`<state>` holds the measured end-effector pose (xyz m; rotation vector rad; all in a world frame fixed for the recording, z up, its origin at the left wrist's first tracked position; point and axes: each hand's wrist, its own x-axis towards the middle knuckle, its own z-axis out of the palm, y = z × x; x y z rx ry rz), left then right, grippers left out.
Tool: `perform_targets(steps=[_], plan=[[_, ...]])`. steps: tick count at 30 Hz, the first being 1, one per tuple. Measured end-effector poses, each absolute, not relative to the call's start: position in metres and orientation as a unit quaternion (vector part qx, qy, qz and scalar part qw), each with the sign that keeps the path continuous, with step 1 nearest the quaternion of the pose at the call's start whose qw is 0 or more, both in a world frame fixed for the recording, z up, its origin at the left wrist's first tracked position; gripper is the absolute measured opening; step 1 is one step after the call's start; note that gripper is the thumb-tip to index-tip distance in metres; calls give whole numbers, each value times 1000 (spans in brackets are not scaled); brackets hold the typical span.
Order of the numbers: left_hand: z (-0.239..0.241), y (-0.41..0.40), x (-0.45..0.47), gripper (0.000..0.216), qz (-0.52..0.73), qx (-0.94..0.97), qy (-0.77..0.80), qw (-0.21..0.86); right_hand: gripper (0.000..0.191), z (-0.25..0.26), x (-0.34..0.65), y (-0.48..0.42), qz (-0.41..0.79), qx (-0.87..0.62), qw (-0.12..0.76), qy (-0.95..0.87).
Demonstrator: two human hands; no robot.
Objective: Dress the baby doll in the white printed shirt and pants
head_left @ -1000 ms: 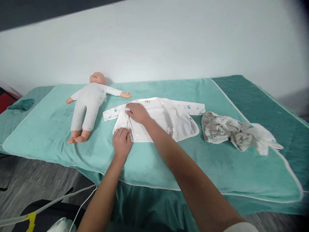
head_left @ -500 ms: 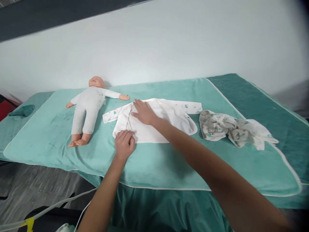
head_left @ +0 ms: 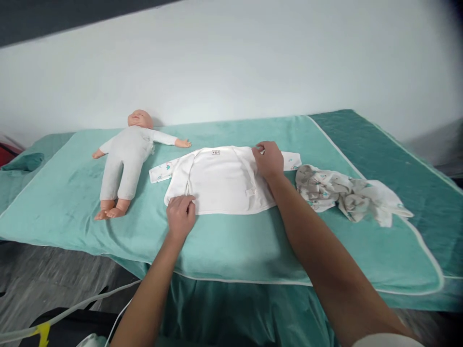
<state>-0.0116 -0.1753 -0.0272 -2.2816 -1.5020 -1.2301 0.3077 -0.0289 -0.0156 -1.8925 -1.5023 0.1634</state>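
Touching white top [head_left: 224, 180].
Near left with left hand [head_left: 181, 215], far right with right hand [head_left: 269, 160]; cannot tell if gripping.

"What carries everything?"

"A pale green mat [head_left: 231, 255] with white edging, over a darker green cover [head_left: 383, 149] that shows well to the right of the right hand [head_left: 269, 159]."

"And on the mat?"

"A doll [head_left: 125, 156], face up, beyond the left hand [head_left: 181, 215] and off to its left. A white jacket [head_left: 222, 180] lies spread under both hands."

"Anything beside the right hand?"

"A crumpled bundle [head_left: 349, 193] of printed cloth, to its right, lying across the mat's edge onto the cover."
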Motion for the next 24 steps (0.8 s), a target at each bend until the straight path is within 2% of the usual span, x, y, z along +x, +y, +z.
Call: perform_targets(steps=[4,8,13,15,20,24], plan=[[-27,-175,-12,26,-411,-751,-510,74,37,-6,314,-32,122,-772,316,-538],[-28,-175,-12,26,-414,-746,-517,70,23,-5,313,-33,149,-751,296,-571],[-29,-176,-13,26,-414,-744,-519,70,12,-13,312,-30,131,-685,379,-608],[-29,-176,-13,26,-413,-744,-521,70,14,-14,311,-28,102,-694,384,-600],[-29,-176,-12,27,-413,-739,-528,66,31,-4,304,-33,-55,-701,338,-626],[-29,-176,-12,27,-411,-738,-532,62,39,-3,292,-42,-43,-624,320,-712]])
